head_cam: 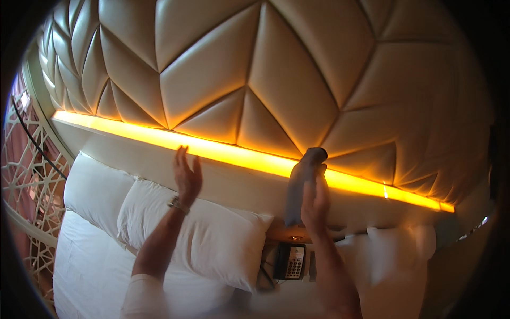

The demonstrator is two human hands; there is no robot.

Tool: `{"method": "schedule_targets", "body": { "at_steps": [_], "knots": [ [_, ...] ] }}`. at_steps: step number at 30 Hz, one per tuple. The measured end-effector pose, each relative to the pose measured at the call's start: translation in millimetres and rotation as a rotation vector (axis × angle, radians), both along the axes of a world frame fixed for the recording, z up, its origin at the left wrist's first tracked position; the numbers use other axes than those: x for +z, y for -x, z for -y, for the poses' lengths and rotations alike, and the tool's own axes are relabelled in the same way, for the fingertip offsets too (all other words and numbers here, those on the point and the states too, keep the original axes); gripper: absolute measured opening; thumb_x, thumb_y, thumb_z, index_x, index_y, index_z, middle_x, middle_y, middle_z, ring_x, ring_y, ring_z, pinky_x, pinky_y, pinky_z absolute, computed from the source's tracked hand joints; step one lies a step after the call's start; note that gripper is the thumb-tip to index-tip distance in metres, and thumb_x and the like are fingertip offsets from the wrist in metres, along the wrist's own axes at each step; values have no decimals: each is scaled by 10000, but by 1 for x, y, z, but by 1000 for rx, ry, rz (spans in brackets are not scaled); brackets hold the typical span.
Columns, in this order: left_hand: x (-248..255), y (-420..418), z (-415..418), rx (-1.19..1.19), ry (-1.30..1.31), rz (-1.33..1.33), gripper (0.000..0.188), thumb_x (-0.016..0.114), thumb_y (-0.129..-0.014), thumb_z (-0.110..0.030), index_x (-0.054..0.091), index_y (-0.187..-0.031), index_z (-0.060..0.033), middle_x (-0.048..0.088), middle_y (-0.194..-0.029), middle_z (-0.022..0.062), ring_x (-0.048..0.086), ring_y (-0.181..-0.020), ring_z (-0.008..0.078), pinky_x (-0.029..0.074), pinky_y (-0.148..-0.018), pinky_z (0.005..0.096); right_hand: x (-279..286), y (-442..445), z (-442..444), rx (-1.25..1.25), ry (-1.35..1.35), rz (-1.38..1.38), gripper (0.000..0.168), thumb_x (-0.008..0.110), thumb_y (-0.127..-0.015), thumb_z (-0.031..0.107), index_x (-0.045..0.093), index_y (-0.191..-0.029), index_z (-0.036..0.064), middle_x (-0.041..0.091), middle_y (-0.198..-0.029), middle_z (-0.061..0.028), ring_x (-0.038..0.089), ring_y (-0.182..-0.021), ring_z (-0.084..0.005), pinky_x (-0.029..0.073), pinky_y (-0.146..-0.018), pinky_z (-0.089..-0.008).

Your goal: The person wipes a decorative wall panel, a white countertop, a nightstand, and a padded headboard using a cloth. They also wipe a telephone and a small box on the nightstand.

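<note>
My right hand (316, 199) grips a grey cloth (299, 187), which hangs down on the hand's left side. The cloth's upper end is in front of the glowing yellow light strip (247, 157) along the headboard. Empty, with fingers apart, my left hand (188, 175) is raised in front of the pale panel below the strip. Its fingertips overlap the strip's lower edge in the picture; whether they touch it I cannot tell. Above the strip rises a padded headboard (203, 67) of cream upholstery in angled panels.
White pillows (223, 235) lie on a white-sheeted bed (87, 255) at the left. A corded telephone (293, 261) stands between it and a second bed with white pillows (382, 255) at the right. A white lattice screen (32, 171) borders the far left, a pink curtain behind it.
</note>
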State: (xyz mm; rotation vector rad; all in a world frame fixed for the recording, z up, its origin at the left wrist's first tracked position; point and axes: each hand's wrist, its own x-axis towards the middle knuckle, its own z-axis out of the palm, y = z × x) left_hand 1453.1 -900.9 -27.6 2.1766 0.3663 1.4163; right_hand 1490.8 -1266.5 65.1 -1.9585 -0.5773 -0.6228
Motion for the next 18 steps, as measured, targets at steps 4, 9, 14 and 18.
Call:
{"method": "schedule_targets", "body": {
  "at_steps": [4,9,14,18],
  "knots": [
    [-12,-18,-112,218,-62,-121,529,584,-1060,-298,472,-1470,17,457,-1542,292,442,-1407,479,364,-1187,554,-20,-42,-66,-88,254,126,265,621,-1036,131,666,-1273,22,688,-1102,-226,670,-1038,-404,544,-931,-457],
    [-10,-34,-200,302,-170,-161,562,588,-1051,-318,465,-1475,30,535,-1481,290,515,-1365,446,393,-1162,533,-66,-68,-135,-50,442,165,286,691,-935,148,705,-1205,57,673,-1056,-178,635,-1028,-407,513,-908,-510],
    [-1,-50,-233,361,37,-298,513,637,-996,-263,509,-1426,-13,638,-1319,235,615,-1202,411,470,-1027,511,-73,-60,-208,186,430,165,291,693,-890,86,698,-1179,46,651,-994,-184,630,-950,-422,488,-867,-538],
    [-16,-58,-236,412,-69,-154,510,714,-901,-115,565,-1383,-33,673,-1236,195,638,-1121,399,511,-958,486,-75,-56,-294,369,463,188,289,587,-932,56,651,-1211,18,622,-1060,-223,602,-987,-450,502,-855,-537]
  ]
}}
